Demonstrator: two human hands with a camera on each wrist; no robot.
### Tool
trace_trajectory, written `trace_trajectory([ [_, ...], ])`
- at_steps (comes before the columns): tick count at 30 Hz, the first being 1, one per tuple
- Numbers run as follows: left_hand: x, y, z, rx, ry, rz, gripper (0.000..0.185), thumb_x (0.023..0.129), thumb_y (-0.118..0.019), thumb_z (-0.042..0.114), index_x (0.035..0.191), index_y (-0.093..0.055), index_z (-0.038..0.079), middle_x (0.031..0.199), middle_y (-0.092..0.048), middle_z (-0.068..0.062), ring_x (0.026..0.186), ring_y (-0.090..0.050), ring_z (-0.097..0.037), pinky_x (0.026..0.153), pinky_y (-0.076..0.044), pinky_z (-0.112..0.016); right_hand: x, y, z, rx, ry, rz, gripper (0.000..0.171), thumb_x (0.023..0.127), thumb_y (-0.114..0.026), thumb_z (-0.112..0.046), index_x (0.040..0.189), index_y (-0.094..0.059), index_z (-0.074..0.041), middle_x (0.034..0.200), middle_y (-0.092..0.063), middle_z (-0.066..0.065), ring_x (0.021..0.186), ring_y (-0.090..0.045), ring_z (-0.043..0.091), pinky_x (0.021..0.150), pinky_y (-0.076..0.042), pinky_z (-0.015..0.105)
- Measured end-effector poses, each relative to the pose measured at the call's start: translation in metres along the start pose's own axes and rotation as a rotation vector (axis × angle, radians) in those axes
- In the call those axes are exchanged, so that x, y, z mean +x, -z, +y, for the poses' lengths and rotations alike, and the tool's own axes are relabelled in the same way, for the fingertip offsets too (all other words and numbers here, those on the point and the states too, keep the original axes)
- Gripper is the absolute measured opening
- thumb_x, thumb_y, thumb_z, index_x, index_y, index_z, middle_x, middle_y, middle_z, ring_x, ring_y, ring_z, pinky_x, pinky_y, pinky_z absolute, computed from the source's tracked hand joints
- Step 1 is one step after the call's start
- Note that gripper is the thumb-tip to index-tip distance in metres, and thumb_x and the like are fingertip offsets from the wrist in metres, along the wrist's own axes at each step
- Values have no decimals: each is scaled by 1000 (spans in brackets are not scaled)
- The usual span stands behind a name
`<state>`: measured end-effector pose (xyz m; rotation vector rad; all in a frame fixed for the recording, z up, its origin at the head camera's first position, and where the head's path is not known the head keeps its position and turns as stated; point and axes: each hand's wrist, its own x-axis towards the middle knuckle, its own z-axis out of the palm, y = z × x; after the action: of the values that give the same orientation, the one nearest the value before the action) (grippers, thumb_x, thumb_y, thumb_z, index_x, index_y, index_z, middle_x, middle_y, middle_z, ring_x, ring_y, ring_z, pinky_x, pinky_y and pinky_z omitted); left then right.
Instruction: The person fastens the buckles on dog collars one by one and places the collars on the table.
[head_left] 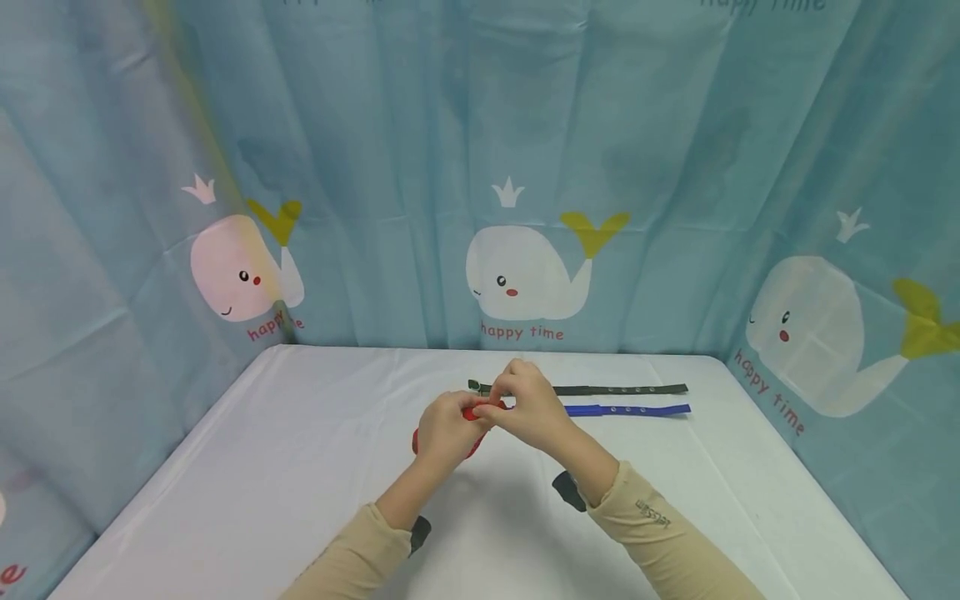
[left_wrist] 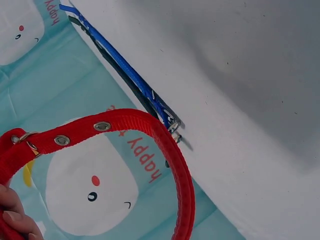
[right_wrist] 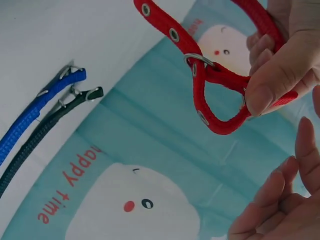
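Observation:
A red collar with metal eyelets and a ring is held up over the white table. My left hand grips it; in the right wrist view its thumb pinches the strap beside a small bent loop. The other fingers fold round the band behind. My right hand is close against the left one, thumb and index near the red strap in the head view. From the right wrist, several of its fingers show loosely bent and apart from the collar; the rest of that hand is cut off.
A dark green collar and a blue collar lie side by side behind the hands on the white table. A blue curtain with whale prints closes off the back and both sides.

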<state>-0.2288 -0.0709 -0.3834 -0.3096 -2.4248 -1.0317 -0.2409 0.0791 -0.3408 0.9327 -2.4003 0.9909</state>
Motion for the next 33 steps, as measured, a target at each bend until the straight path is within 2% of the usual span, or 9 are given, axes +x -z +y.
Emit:
trace_trajectory([
  [6, -3, -1, 0, 95, -93, 63, 16, 75, -84, 19, 81, -76, 7, 66, -66, -1, 61, -54, -16, 55, -45, -25, 1, -1, -3, -50, -83, -70, 21, 77, -81, -12, 67, -63, -11, 74, -49, -2, 76, -44, 16, 63, -37, 28],
  [11, -5, -3, -2, 137, -139, 89, 18, 74, -85, 19, 82, -76, 7, 66, -66, -1, 60, -53, -15, 56, -43, -25, 2, -1, -8, -132, -138, -110, 15, 79, -77, -12, 68, -66, -12, 75, -49, -3, 77, -45, 17, 65, -37, 31],
  [16, -7, -4, -3, 155, -149, 104, 21, 74, -85, 20, 87, -76, 7, 72, -69, -1, 65, -56, -16, 59, -45, -27, 0, -1, -9, -269, -125, -123, 11, 78, -70, -11, 68, -67, -11, 75, -51, -2, 75, -46, 18, 63, -37, 32],
  [19, -8, -2, -2, 154, -149, 86, 21, 74, -85, 21, 88, -75, 7, 74, -69, -2, 66, -57, -17, 60, -47, -28, 0, -2, -7, -277, -109, -112, 12, 78, -67, -8, 66, -66, -10, 74, -51, -2, 74, -46, 18, 62, -38, 32],
  [23, -5, 5, 3, 96, -88, -16, 21, 76, -84, 21, 87, -74, 7, 73, -68, -2, 67, -57, -17, 59, -48, -27, 1, -4, -3, -180, -119, -73, 14, 78, -63, -4, 65, -65, -8, 74, -51, 0, 75, -47, 18, 64, -41, 31],
  [28, 2, 6, 4, -14, 128, -226, 21, 77, -82, 24, 89, -73, 8, 77, -67, 0, 73, -59, -17, 60, -46, -28, 4, 3, -2, -10, -171, 29, 13, 80, -60, 0, 68, -65, -4, 77, -52, 3, 78, -49, 20, 67, -46, 33],
  [30, 1, 4, 1, -50, 202, -255, 22, 77, -82, 24, 91, -74, 8, 81, -67, 0, 77, -59, -17, 62, -46, -30, 6, 9, -2, 49, -204, 70, 12, 82, -60, 0, 71, -65, -3, 80, -54, 4, 81, -51, 22, 71, -49, 37],
  [33, 0, 4, -4, -110, 247, -239, 22, 79, -81, 24, 92, -74, 7, 82, -68, -1, 77, -59, -18, 63, -47, -31, 7, 15, 0, 121, -250, 96, 11, 85, -58, -2, 77, -65, -2, 83, -56, 6, 84, -52, 24, 72, -50, 38],
])
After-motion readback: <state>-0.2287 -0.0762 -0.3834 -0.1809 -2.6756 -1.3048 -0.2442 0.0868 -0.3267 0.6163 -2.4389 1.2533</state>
